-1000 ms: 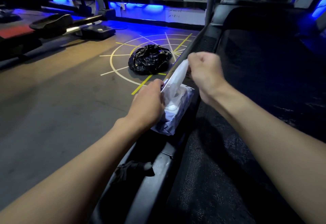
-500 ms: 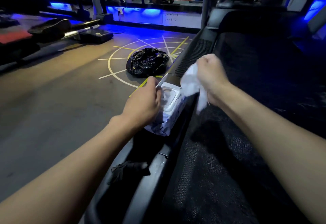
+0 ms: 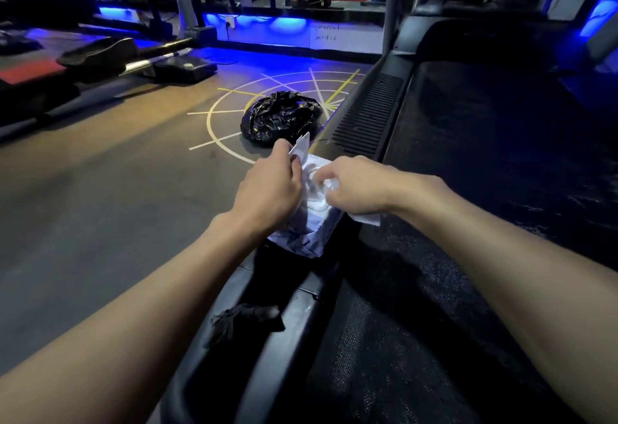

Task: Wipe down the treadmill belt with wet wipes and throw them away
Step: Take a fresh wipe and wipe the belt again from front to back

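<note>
L hand (image 3: pixel 269 189) pinches open lid (image 3: pixel 302 148) of wet-wipe pack (image 3: pixel 301 239) on treadmill side rail (image 3: pixel 301 310); R hand (image 3: pixel 357 186), over pack, clutches wet wipe (image 3: pixel 366 218).

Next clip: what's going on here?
A person is at a wet-wipe pack sitting on the treadmill's side rail. The left hand pinches its lid flap up; the right hand, gripping a white wipe, is at the opening. The belt lies to the right, and a crumpled black bag sits on the floor beyond the pack.

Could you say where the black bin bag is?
Head view: the black bin bag lies on the floor, left of the treadmill, beyond the wipes pack.
</note>
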{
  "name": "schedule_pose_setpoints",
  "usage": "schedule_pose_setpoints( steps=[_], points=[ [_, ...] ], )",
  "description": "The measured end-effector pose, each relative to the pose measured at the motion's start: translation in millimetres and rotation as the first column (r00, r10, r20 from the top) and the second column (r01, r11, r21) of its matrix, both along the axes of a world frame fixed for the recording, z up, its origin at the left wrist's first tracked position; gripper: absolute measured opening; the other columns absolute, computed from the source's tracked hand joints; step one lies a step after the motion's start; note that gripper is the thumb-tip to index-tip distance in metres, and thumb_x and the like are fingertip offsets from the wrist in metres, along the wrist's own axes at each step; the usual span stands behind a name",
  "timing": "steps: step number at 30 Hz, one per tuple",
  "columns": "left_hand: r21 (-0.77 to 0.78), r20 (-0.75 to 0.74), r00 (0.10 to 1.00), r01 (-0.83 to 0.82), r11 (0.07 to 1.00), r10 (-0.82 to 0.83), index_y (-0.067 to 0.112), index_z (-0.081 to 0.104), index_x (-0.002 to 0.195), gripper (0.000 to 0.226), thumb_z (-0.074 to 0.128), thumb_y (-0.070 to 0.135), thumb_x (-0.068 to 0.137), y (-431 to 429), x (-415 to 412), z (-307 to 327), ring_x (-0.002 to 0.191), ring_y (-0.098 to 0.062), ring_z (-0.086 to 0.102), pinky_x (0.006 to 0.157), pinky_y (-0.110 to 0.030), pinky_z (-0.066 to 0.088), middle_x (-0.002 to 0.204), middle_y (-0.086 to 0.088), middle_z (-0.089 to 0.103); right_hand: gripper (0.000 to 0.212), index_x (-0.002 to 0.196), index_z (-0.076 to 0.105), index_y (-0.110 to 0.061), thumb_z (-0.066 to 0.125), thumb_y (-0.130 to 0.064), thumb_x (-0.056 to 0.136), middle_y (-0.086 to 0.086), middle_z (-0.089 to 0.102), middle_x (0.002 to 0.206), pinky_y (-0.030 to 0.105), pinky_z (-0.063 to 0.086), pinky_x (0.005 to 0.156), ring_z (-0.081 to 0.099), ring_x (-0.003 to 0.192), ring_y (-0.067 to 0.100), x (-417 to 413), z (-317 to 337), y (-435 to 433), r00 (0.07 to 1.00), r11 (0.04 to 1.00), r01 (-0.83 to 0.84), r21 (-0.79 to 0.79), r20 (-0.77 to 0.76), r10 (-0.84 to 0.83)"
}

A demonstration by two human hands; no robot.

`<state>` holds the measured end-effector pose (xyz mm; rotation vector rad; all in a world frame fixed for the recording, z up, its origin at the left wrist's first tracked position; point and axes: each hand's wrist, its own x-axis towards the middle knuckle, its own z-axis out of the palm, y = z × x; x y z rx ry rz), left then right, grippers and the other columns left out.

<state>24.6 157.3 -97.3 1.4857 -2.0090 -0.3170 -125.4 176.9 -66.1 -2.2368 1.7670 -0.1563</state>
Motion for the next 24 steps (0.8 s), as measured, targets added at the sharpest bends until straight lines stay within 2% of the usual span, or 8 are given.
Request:
schedule_pose_setpoints(
  steps=[3, 5, 7, 11, 15, 17, 21, 24],
  points=[
    [0.006, -0.009, 1.000, -0.006, 1.000, 0.006, 0.012, 0.038, 0.094, 0.016, 0.037, 0.027, 0.101, 0.2, -0.5, 1.4, 0.085, -0.045, 0.052, 0.072, -0.049, 0.044, 0.093, -0.026, 0.060, 0.020, 0.107, 0.065, -0.017, 0.060, -0.025, 0.088, 0.003, 0.060, 0.094, 0.028, 0.041, 0.067, 0.054, 0.082, 0.020, -2.6, -2.6, -6.6, 0.988, 0.994, -0.066, 0.085, 0.147, 0.053],
    [0.012, -0.019, 1.000, -0.017, 1.000, 0.017, 0.011, 0.038, 0.093, 0.017, 0.037, 0.026, 0.101, -0.8, -0.6, 1.3, 0.084, -0.044, 0.052, 0.072, -0.048, 0.043, 0.092, -0.025, 0.059, 0.023, 0.092, 0.065, -0.017, 0.064, -0.040, 0.089, 0.001, 0.063, 0.089, 0.030, 0.044, 0.070, 0.057, 0.080, 0.018, -2.0, -7.4, -7.9, 0.970, 0.994, -0.054, 0.091, 0.239, 0.030],
    [0.015, -0.028, 0.999, -0.032, 0.999, 0.033, 0.012, 0.037, 0.092, 0.017, 0.036, 0.026, 0.101, -1.3, -1.2, 1.5, 0.080, -0.041, 0.048, 0.070, -0.047, 0.041, 0.089, -0.024, 0.058, 0.030, 0.080, 0.063, -0.020, 0.062, -0.049, 0.088, -0.002, 0.061, 0.079, 0.031, 0.046, 0.071, 0.060, 0.080, 0.021, -1.0, -15.4, -12.0, 0.959, 0.998, 0.056, -0.005, 0.278, -0.053],
    [0.018, -0.029, 0.999, -0.035, 0.999, 0.035, 0.012, 0.037, 0.092, 0.018, 0.035, 0.027, 0.101, 1.1, -0.8, 3.1, 0.082, -0.042, 0.049, 0.075, -0.050, 0.045, 0.091, -0.024, 0.058, 0.030, 0.078, 0.062, -0.015, 0.054, -0.041, 0.091, 0.001, 0.058, 0.074, 0.032, 0.046, 0.068, 0.058, 0.079, 0.029, 6.7, -20.8, -21.0, 0.955, 0.973, 0.213, -0.087, 0.230, -0.189],
    [0.008, -0.008, 0.999, -0.046, 0.999, 0.046, 0.012, 0.037, 0.095, 0.017, 0.035, 0.027, 0.102, 2.4, -0.7, 3.0, 0.076, -0.036, 0.043, 0.071, -0.047, 0.042, 0.086, -0.018, 0.053, 0.029, 0.066, 0.059, -0.008, 0.057, -0.025, 0.091, 0.002, 0.045, 0.057, 0.028, 0.037, 0.054, 0.044, 0.059, 0.018, 9.9, -17.6, -28.5, 0.900, 0.978, 0.200, -0.068, 0.408, -0.155],
    [-0.004, 0.008, 0.999, -0.048, 0.999, 0.048, 0.012, 0.038, 0.096, 0.017, 0.035, 0.028, 0.102, 2.8, -1.7, 2.6, 0.074, -0.036, 0.043, 0.068, -0.045, 0.040, 0.082, -0.014, 0.050, 0.028, 0.070, 0.062, -0.011, 0.065, -0.033, 0.087, 0.000, 0.051, 0.061, 0.024, 0.039, 0.048, 0.048, 0.055, 0.017, 3.0, -21.9, -26.9, 0.867, 0.954, 0.291, -0.070, 0.440, -0.232],
    [-0.038, 0.040, 0.999, -0.032, 0.999, 0.034, 0.011, 0.038, 0.100, 0.017, 0.035, 0.028, 0.102, 3.2, -3.7, 1.3, 0.073, -0.035, 0.042, 0.064, -0.042, 0.036, 0.081, -0.011, 0.049, 0.034, 0.071, 0.053, -0.021, 0.074, -0.047, 0.074, 0.004, 0.063, 0.088, 0.034, 0.054, 0.073, 0.063, 0.080, 0.029, -5.7, -37.0, -30.0, 0.813, 0.888, 0.457, -0.056, 0.431, -0.391],
    [-0.053, 0.069, 0.998, -0.005, 0.999, 0.008, 0.012, 0.041, 0.111, 0.019, 0.037, 0.027, 0.102, 4.5, -3.1, 0.4, 0.081, -0.038, 0.050, 0.066, -0.041, 0.036, 0.090, -0.014, 0.057, 0.031, 0.075, 0.058, -0.015, 0.075, -0.041, 0.078, 0.004, 0.062, 0.081, 0.028, 0.045, 0.067, 0.058, 0.077, 0.024, -2.0, -39.1, -31.5, 0.732, 0.879, 0.477, 0.011, 0.549, -0.404]
  ],
)
